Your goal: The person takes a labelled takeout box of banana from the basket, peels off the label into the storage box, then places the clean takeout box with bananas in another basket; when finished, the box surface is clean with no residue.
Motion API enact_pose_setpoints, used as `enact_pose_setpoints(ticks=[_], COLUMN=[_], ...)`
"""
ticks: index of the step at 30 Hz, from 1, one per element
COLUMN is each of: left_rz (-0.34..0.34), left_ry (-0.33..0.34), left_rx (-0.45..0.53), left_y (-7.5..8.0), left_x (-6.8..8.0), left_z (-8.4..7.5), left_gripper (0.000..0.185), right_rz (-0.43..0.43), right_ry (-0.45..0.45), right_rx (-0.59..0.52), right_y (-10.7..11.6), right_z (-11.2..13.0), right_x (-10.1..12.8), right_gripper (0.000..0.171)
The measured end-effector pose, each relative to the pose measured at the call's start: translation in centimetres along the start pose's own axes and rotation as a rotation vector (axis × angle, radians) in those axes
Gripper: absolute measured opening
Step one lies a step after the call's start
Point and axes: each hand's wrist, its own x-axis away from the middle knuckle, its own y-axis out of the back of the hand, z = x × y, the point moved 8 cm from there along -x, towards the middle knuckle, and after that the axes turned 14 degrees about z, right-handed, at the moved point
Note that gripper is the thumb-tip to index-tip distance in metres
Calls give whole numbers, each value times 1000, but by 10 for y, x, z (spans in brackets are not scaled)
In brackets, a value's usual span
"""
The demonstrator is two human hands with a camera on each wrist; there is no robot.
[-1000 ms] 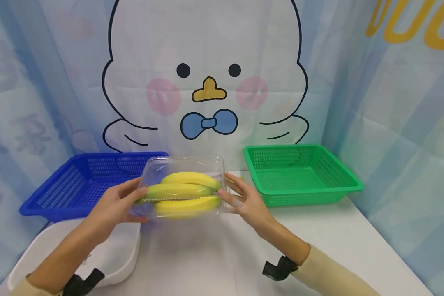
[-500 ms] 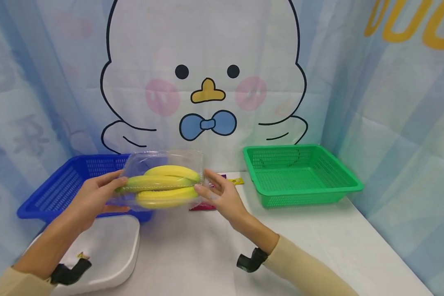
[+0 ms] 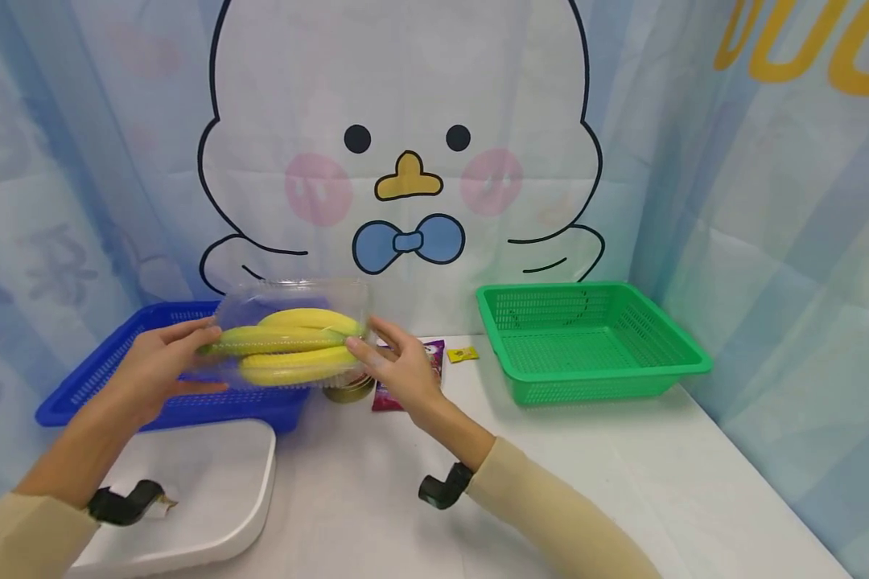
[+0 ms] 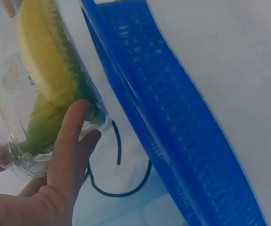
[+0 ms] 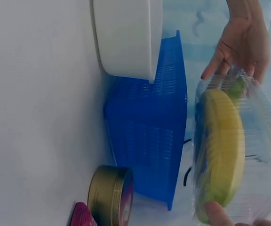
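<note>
A clear plastic clamshell box (image 3: 355, 299) with several yellow-green bananas (image 3: 297, 341) inside is held up between both hands. It overlaps the blue basket (image 3: 261, 412) in the head view; in the right wrist view it hangs above that basket's rim. My left hand (image 3: 148, 366) grips the box's left end, thumb on the near side, fingers around the end. My right hand (image 3: 405, 370) grips the opposite end. In the left wrist view the left thumb (image 4: 69, 136) presses on the plastic close to the banana tips.
A white tub (image 3: 217, 482) stands at the front left with a small wrapped item inside. Behind the right hand lie a round gold tin (image 3: 351, 391), a purple-red packet (image 3: 434, 354) and a small yellow packet (image 3: 463, 354). A green basket (image 3: 601, 372) sits at the right.
Both hands have carried the box of bananas left and slightly upward, from the middle of the table to over the blue basket. The tin and packets behind have come into view.
</note>
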Motion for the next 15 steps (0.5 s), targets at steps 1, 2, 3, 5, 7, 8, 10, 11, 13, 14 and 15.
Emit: enact_pose_setpoints(ticks=[1,2,3,5,7,8,10,11,13,14,15], left_rz=[-2,-3,-2,-3,-1,-2,-3,2,15,19,21], left_ry=[-3,-7,-10,-14,-18,-19,-16,-15,-10,-8,-2], left_rx=[1,5,10,17,35,43,51,58,69,73,78], left_y=[3,7,10,17,23,25,31,33,38,40,42], left_x=[-1,-2,-4,-6,-9,-10,-11,-11,-12,-12,-12], left_z=[0,1,2,4,7,8,10,12,14,16,17], left_gripper=[74,75,76,79,80,81,81,81,80,80,80], right_rz=[-2,-2,-1,4,10,13,18,20,16,16,17], right_ry=[1,7,10,16,23,23,15,12,2,-2,-3], right_rx=[3,4,7,5,1,-5,-9,-13,-2,-2,-8], right_y=[-2,-3,-5,-8,-11,-13,-17,-18,-21,-23,-24], right_z=[0,1,1,2,2,2,1,0,-1,-2,-4], right_x=[-3,-6,-9,-15,-20,-22,-26,-27,-29,-30,-32], right_gripper=[69,68,68,68,67,67,68,68,69,70,71])
